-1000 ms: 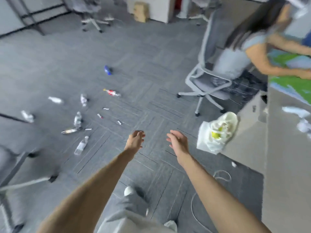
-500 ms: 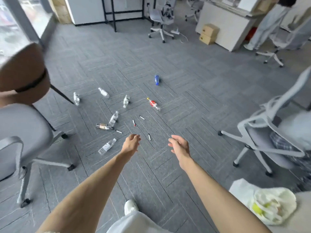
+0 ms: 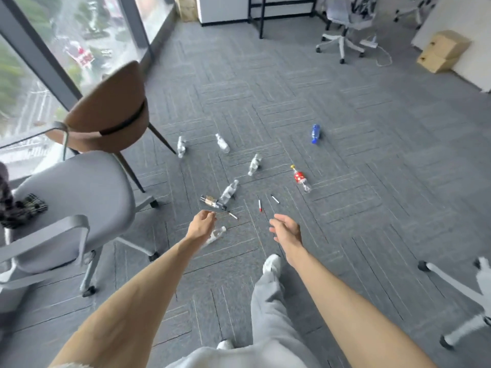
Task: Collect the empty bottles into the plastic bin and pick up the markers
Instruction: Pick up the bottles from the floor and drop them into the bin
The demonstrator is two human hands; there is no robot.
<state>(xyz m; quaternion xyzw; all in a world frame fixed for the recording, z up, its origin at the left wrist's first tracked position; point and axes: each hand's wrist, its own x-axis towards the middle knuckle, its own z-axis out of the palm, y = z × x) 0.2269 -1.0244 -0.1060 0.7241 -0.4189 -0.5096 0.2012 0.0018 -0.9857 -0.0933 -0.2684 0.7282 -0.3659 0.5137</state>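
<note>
Several empty bottles lie scattered on the grey carpet: a blue bottle [image 3: 315, 133], a red-labelled bottle [image 3: 300, 178], clear bottles [image 3: 222, 142] [image 3: 254, 164] [image 3: 229, 192] [image 3: 181, 146], and a brown-labelled one [image 3: 211, 202]. Another clear bottle [image 3: 216, 235] lies partly hidden under my left hand [image 3: 202, 227]. Markers lie nearby: a red-tipped marker [image 3: 259, 205], a white marker [image 3: 275, 199] and one [image 3: 232, 215] just beyond my left fingers. My left hand hangs with loosely curled fingers, holding nothing. My right hand [image 3: 286, 230] is relaxed and empty. No plastic bin is in view.
A grey office chair [image 3: 77, 197] and a brown chair [image 3: 111, 112] stand at the left by the window. Another chair's base [image 3: 457, 282] is at the right. A swivel chair [image 3: 345, 19] and cardboard boxes [image 3: 441, 51] stand at the back.
The view has swung left and moved closer to the bottles and markers; my right foot has stepped forward. Both hands stay empty and stretched out ahead.
</note>
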